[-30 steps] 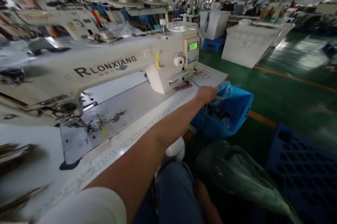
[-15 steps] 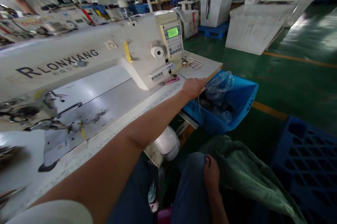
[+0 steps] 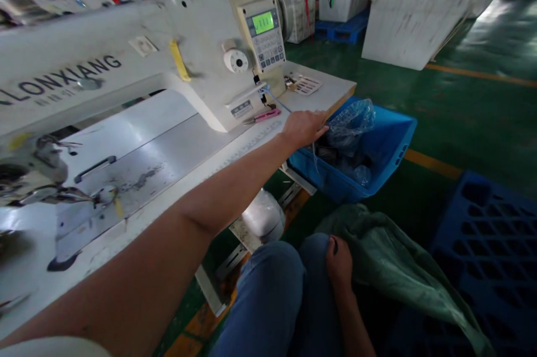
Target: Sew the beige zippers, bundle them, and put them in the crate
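Head view: the clear plastic bag (image 3: 351, 122) lies in the blue bin (image 3: 393, 141), just right of the nearer left hand (image 3: 304, 128) (whether it pinches anything I cannot tell), while the right hand (image 3: 340, 261), grip likewise unclear, rests at the knee (image 3: 315, 253).

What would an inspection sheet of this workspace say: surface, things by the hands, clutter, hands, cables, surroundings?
Surface: pale table; dark smudges on the metal plate.
Things: blue bin at the table's end, holding clear plastic.
Clutter: pink snips and card on table.
Hands: left hand at table edge, grip unclear; right hand at right knee.
Cables: thin cord from machine toward left hand; whether held, unclear.
Surroundings: green cloth, blue pallet, white tubs, green floor.
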Demonstrator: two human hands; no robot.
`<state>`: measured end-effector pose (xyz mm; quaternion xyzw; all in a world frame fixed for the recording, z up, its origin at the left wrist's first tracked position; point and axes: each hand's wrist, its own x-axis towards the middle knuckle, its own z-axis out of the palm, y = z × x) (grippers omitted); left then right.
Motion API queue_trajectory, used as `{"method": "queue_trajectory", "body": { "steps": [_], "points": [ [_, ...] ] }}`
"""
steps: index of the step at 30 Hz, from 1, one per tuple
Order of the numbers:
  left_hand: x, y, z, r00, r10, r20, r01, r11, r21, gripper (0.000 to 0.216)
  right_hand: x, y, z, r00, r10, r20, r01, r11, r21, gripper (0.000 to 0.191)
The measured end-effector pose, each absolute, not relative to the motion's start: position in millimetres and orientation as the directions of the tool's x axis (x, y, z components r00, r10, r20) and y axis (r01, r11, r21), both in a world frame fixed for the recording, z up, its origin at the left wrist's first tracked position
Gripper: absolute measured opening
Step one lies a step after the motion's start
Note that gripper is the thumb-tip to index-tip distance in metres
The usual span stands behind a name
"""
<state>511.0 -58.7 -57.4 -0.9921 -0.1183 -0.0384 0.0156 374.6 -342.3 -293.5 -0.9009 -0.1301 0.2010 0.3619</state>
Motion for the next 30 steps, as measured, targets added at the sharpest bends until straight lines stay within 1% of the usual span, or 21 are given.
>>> {"method": "queue_trajectory", "body": {
  "steps": [5,9,13,17,20,23,25,26,28,29,30],
  "points": [
    [505.2,-58.9,-53.1,0.971,0.219,0.095,0.217,-0.976,0.029,0.031,394.2,-375.4,-295.1,0.897,0.304,-0.322,0.06,-0.804,-0.592,0.052],
    [502.2,-60.7,-47.4,0.966,0.233,0.117,0.229,-0.972,0.044,0.029,413.8,-397.9,-287.9,0.918,0.26,-0.3,0.066,-0.845,-0.531,0.052],
    [504.7,-65.5,-40.7,0.961,0.264,0.084,0.263,-0.964,0.029,0.028,430.4,-412.3,-280.7,0.937,0.243,-0.25,0.084,-0.854,-0.514,0.049],
    [510.5,-69.6,-31.7,0.962,0.271,0.031,0.27,-0.963,0.013,0.027,442.2,-421.9,-279.3,0.952,0.201,-0.231,0.056,-0.856,-0.514,0.047],
    [510.4,-69.5,-24.2,0.951,0.31,0.003,0.31,-0.949,0.049,0.027,446.1,-421.4,-276.1,0.96,0.173,-0.221,0.04,-0.864,-0.501,0.049],
    [506.6,-76.1,-19.0,0.947,0.321,0.033,0.316,-0.943,0.102,0.031,448.4,-416.6,-268.6,0.957,0.215,-0.193,0.092,-0.862,-0.499,0.049],
    [505.7,-92.1,-18.2,0.967,0.248,0.053,0.24,-0.963,0.119,0.034,450.5,-417.9,-264.5,0.95,0.251,-0.188,0.126,-0.854,-0.505,0.045],
    [506.7,-104.3,-19.2,0.983,0.176,0.057,0.168,-0.978,0.125,0.035,451.8,-421.6,-263.7,0.949,0.25,-0.193,0.123,-0.855,-0.504,0.042],
    [511.6,-135.5,-25.9,0.998,-0.01,0.055,-0.018,-0.988,0.155,0.035,455.1,-435.6,-265.4,0.952,0.214,-0.219,0.08,-0.864,-0.497,0.04],
    [515.1,-153.3,-32.5,0.994,-0.098,0.042,-0.105,-0.977,0.185,0.036,457.4,-445.3,-267.6,0.953,0.184,-0.239,0.044,-0.869,-0.494,0.041],
    [518.8,-171.4,-41.7,0.987,-0.158,0.024,-0.159,-0.96,0.231,0.038,460.7,-455.8,-270.4,0.952,0.152,-0.264,0.001,-0.868,-0.497,0.042]
  ]
}}
